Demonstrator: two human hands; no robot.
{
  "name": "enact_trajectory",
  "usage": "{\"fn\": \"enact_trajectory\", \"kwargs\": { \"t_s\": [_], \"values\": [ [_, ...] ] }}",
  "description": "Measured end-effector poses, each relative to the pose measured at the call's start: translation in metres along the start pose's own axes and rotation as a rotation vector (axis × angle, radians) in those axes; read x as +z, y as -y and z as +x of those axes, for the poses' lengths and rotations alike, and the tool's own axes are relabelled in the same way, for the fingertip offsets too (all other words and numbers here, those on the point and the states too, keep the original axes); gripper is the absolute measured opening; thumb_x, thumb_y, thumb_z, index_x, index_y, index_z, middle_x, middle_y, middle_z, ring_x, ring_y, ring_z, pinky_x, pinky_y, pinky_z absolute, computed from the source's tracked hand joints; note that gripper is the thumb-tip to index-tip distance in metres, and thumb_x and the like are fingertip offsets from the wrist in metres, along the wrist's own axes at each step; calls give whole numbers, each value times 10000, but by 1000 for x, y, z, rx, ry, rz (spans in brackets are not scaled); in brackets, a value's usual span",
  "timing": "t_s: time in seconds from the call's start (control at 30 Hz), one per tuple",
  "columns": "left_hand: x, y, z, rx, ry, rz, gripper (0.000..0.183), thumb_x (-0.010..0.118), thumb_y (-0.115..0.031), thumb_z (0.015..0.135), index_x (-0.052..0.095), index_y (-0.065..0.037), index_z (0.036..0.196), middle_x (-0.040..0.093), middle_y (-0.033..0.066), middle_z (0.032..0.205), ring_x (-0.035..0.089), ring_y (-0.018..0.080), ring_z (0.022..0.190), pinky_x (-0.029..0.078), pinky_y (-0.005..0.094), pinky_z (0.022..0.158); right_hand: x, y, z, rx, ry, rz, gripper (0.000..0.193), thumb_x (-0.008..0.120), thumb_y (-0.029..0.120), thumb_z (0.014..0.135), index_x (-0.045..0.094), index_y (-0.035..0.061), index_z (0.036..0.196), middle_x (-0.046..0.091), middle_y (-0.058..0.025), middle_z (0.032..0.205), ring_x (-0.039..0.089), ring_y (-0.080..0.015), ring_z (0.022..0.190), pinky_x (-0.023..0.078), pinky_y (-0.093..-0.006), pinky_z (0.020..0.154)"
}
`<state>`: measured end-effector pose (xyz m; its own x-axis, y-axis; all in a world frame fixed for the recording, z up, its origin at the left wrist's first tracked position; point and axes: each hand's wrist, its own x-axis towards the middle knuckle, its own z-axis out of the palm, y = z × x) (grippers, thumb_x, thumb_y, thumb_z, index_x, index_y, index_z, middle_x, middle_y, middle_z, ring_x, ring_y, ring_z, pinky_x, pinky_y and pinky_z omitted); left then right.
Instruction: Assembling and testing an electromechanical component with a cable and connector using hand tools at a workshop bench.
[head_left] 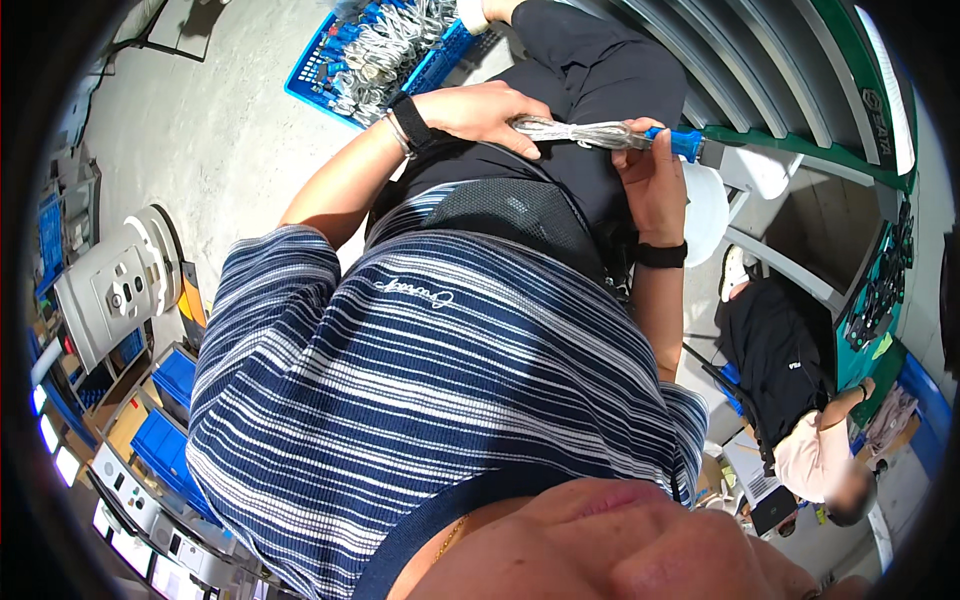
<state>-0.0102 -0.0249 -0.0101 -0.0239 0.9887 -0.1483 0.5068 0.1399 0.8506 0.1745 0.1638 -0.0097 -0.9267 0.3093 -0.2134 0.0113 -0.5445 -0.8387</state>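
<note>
Above my lap lies a coiled, tied bundle of clear-grey cable (575,132) with a blue connector (683,144) at its right end. My left hand (483,115) is closed on the bundle's left end, thumb below and fingers above. With thumb and fingers, my right hand (650,185) grips the right end of the bundle beside the blue connector. The connector's silvery tip points right, past the right fingers. A blue plastic crate (300,78), filled with similar cable bundles with blue connectors, stands on the floor beyond my left hand.
Grey slatted panels with a green frame (845,150) stand close at the upper right. A round white surface (708,215) is beside my right wrist. Another person (775,345) sits at a green workbench on the right. A white machine (115,290) and blue bins (165,450) are at left.
</note>
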Motion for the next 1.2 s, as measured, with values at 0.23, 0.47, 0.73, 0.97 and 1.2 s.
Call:
{"fn": "enact_trajectory", "kwargs": {
  "t_s": [0.23, 0.47, 0.73, 0.97, 1.2],
  "values": [
    [3, -1, 8, 100, -402, 335, 296, 687, -245, 815, 546, -100, 1032, 557, 121, 867, 595, 322, 863, 472, 394, 722, -7, -6, 0, 97, -77, 115, 360, 465, 326, 991, 506, 24, 1182, 624, -113, 1075, 597, -169, 797, 504, -291, 722],
    [3, -8, 5, 161, -355, 156, 440, 687, -321, 831, 562, -40, 1144, 622, 143, 1058, 604, 333, 938, 475, 393, 794, -7, -20, 2, 14, -60, -15, 336, 588, 108, 927, 461, 11, 1223, 615, -153, 1126, 609, -168, 780, 499, -256, 714],
    [19, -21, 0, 117, -441, 275, 274, 646, -303, 846, 588, -62, 962, 572, 102, 832, 591, 314, 774, 466, 380, 655, -1, -15, 0, 53, -63, -56, 327, 530, 210, 968, 466, 2, 1212, 633, -173, 1062, 624, -166, 712, 487, -235, 645],
    [37, -22, 0, 113, -523, 299, 295, 633, -371, 834, 604, -108, 964, 555, 58, 787, 599, 270, 745, 482, 368, 647, -11, -19, 1, 75, -41, -75, 214, 539, 215, 965, 510, 15, 1033, 656, -153, 927, 612, -161, 629, 463, -223, 568],
    [16, -14, 3, 19, -220, 128, 352, 647, -351, 861, 615, -41, 1027, 633, 146, 860, 615, 320, 774, 474, 370, 680, -8, -26, 1, -8, -13, -87, 171, 553, 148, 952, 485, 20, 1042, 648, -163, 966, 623, -164, 663, 468, -222, 580]
  ]
}}
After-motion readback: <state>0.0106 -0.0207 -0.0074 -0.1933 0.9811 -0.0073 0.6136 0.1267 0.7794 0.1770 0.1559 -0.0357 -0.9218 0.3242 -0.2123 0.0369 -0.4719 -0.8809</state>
